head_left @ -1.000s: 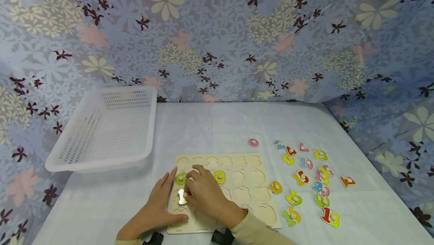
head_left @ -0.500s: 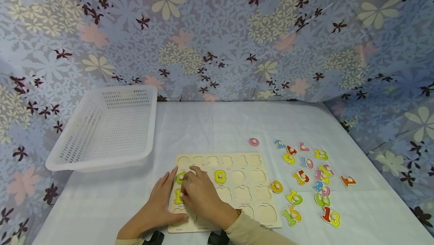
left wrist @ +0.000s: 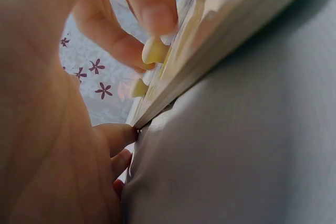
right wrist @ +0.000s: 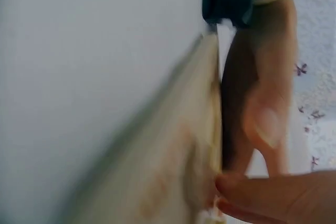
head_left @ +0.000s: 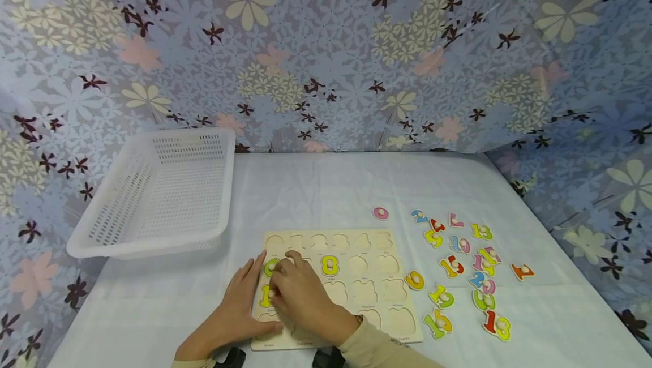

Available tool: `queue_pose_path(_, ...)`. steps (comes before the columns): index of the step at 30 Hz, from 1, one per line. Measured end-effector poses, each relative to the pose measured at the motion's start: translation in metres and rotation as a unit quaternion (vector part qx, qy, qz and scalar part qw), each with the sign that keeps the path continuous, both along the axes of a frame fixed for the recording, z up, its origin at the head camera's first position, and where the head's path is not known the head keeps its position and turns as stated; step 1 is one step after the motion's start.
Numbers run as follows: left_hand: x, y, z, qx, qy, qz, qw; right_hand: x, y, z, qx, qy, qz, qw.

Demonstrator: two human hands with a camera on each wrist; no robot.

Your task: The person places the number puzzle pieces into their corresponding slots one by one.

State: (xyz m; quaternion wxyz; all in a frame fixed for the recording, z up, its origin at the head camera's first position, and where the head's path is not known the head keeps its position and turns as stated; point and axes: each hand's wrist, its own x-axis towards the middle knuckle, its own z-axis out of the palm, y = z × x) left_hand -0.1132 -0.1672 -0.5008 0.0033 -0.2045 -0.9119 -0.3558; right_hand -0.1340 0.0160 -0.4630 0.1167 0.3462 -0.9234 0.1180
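A wooden number puzzle board (head_left: 377,331) lies at the front of the table. My left hand (head_left: 231,308) lies along its left edge, fingers stretched up the side and thumb over the lower left part. On the board's left side is a yellow number piece (head_left: 264,295), showing a 1, its remainder covered by my right hand (head_left: 300,291). In the left wrist view, the right thumb and a finger close in on its knob (left wrist: 155,51). A green 6 piece (head_left: 269,267) sits in the row above, partly covered, and a yellow 8 piece (head_left: 330,265) fills a recess further right.
Right of the board lie several loose number pieces, among them a yellow 9-shaped one (head_left: 414,281), a red-and-yellow 18 (head_left: 497,326) and an orange 1 (head_left: 522,272). A pink 0 (head_left: 380,213) lies behind the board. A white basket (head_left: 224,209) stands at the back left.
The yellow piece, tilted and shining a second ago, now lies flat on the board. My right hand has shifted slightly left with it. The left hand stays put.
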Motion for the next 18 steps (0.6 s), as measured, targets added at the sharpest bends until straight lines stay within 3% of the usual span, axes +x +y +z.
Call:
queue_pose_path(5, 0.001, 0.001, 0.002, -0.003, -0.021, 0.013, 0.9997, -0.009, 0.037, 0.018, -0.053, -0.018, -0.033, 0.9979)
queue_pose_path(10, 0.002, 0.003, 0.003, -0.003, -0.034, 0.020, 0.9992, -0.028, 0.113, 0.036, -0.123, -0.012, -0.111, 0.9861)
queue_pose_path(14, 0.002, 0.002, 0.003, -0.006, -0.038, 0.025, 0.9989, -0.039, 0.180, 0.041, -0.118, -0.002, -0.186, 0.9754)
queue_pose_path(18, 0.001, 0.002, 0.003, -0.008, -0.041, 0.025, 0.9988, -0.040, 0.238, 0.038, -0.103, -0.003, -0.252, 0.9622)
